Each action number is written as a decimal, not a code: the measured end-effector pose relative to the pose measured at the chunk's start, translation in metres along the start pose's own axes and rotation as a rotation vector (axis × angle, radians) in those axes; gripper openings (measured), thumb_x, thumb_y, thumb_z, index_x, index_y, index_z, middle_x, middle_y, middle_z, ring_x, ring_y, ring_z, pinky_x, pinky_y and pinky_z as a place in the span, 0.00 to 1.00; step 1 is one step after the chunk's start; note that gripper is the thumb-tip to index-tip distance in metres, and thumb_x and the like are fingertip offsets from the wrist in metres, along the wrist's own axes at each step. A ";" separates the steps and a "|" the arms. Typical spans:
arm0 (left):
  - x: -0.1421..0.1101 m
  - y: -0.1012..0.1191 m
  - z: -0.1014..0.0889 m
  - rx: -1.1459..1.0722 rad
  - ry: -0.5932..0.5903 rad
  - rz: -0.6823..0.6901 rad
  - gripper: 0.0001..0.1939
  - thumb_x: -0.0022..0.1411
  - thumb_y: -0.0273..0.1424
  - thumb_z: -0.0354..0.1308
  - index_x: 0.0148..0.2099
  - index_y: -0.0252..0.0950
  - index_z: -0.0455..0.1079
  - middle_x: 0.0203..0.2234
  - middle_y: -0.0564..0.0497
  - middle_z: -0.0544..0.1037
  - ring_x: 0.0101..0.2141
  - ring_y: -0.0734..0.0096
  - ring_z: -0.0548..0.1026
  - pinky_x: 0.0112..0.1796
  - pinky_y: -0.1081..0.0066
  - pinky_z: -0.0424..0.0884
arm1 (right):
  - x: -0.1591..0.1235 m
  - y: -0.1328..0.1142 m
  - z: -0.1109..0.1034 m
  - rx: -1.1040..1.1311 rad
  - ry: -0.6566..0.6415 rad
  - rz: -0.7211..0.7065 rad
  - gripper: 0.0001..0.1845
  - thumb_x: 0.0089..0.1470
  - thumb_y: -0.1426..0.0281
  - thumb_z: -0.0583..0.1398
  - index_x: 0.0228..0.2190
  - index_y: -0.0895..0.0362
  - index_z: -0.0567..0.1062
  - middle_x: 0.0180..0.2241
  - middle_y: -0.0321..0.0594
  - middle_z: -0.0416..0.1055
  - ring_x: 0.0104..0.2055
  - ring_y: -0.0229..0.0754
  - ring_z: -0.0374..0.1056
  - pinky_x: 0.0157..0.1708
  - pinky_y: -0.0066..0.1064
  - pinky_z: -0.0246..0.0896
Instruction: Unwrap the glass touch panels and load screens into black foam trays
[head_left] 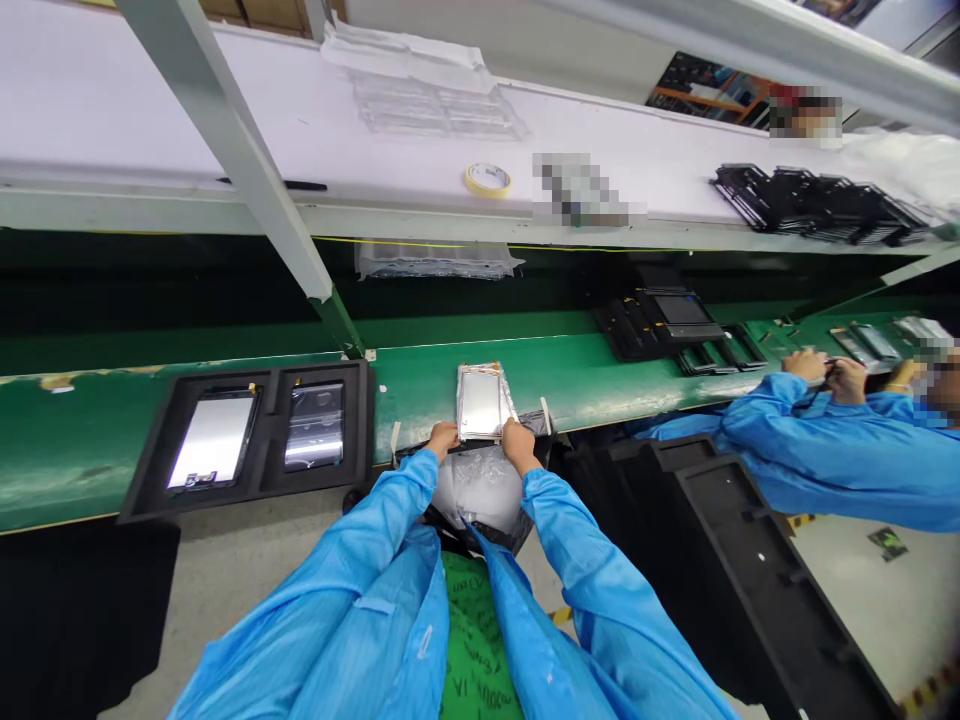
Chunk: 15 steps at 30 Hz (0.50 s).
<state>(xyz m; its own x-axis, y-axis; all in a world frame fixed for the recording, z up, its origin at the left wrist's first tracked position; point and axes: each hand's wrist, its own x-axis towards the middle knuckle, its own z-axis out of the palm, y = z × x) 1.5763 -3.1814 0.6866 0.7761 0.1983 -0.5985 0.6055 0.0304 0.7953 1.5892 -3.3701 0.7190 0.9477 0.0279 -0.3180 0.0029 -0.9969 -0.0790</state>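
Note:
At the edge of the green bench, a flat rectangular display panel with a silvery face lies between my hands. My left hand is closed on its near left corner. The near right corner is gripped by my right hand. A thin, clear-edged layer shows at the panel's right side; I cannot tell whether it is film or another panel. Just below hangs a black bag taped to the bench, with crumpled clear plastic film in it.
To the left, a black foam tray holds two screens. Black trays are stacked at my right, beside a co-worker's blue sleeve. Above the bench, a white shelf carries a tape roll and black frames.

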 end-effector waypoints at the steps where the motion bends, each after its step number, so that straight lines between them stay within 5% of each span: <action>1: -0.001 -0.001 -0.001 -0.039 -0.024 -0.029 0.17 0.68 0.38 0.59 0.55 0.34 0.70 0.48 0.44 0.76 0.43 0.63 0.77 0.43 0.58 0.78 | -0.002 -0.004 0.001 -0.003 0.034 -0.047 0.18 0.65 0.74 0.49 0.54 0.64 0.69 0.54 0.61 0.71 0.57 0.51 0.68 0.55 0.39 0.61; 7: -0.007 -0.002 -0.003 -0.243 -0.112 -0.109 0.17 0.68 0.38 0.59 0.54 0.34 0.70 0.47 0.45 0.76 0.41 0.65 0.77 0.40 0.61 0.78 | -0.004 -0.035 0.006 -0.063 0.038 -0.512 0.24 0.61 0.76 0.55 0.58 0.65 0.64 0.67 0.62 0.50 0.69 0.51 0.49 0.67 0.42 0.47; 15: -0.010 0.004 -0.004 -0.338 -0.132 -0.130 0.16 0.68 0.36 0.60 0.53 0.33 0.70 0.45 0.46 0.76 0.40 0.66 0.77 0.39 0.62 0.78 | -0.003 -0.049 -0.009 -0.283 0.028 -0.616 0.24 0.63 0.80 0.47 0.59 0.63 0.62 0.57 0.60 0.62 0.58 0.51 0.61 0.56 0.41 0.63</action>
<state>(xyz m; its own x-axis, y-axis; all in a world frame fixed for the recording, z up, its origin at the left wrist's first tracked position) 1.5701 -3.1798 0.6966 0.7260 0.0441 -0.6863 0.6253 0.3730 0.6855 1.5885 -3.3217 0.7321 0.7542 0.5988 -0.2696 0.6247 -0.7807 0.0136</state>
